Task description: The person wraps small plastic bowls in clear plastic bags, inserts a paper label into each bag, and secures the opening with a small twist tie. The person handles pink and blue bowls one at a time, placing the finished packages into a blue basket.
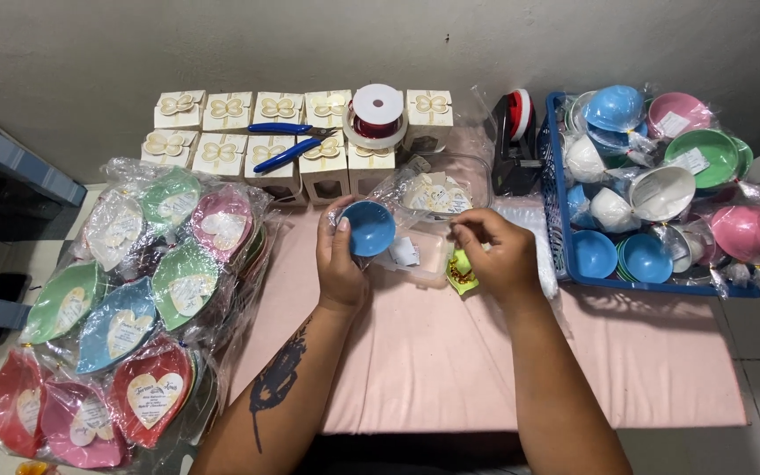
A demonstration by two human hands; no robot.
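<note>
My left hand (339, 261) holds a small blue bowl (368, 228) tilted up over the pink table top (450, 352), fingers wrapped round its rim. My right hand (496, 253) is closed, its fingertips pinching something small that I cannot make out, just above a green and gold item (460, 274) lying on the table. Between the hands sits a clear plastic box (419, 255) with small paper tags in it.
Wrapped leaf-shaped dishes (125, 317) in several colours pile up at the left. Cream gift boxes (248, 132) with butterfly tops line the back, with blue pliers (288, 145) and a red ribbon spool (376, 114) on them. A blue basket (559, 211) of coloured bowls stands at the right, a tape dispenser (514, 141) beside it.
</note>
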